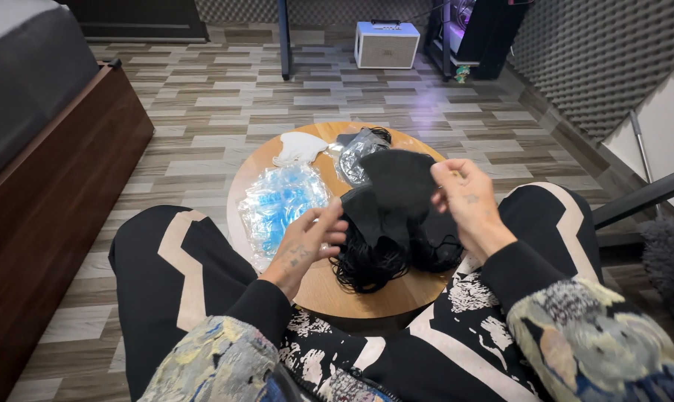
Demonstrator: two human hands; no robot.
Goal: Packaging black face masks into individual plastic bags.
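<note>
Head view, looking down over the lap: the left hand (311,242) and right hand (463,199) are pinching the edges of a black face mask (400,186), fingers closed on it, above a heap of black masks (385,249). Tangled ear loops could be dragging neighbouring masks off. All is sitting on a round wooden table (318,286), beside a bag of blue masks (281,205) and a white mask (300,147), over striped plank flooring (203,104).

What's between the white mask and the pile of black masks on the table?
A clear plastic bag with something dark inside lies between the white mask and the black masks, in the head view.
</note>
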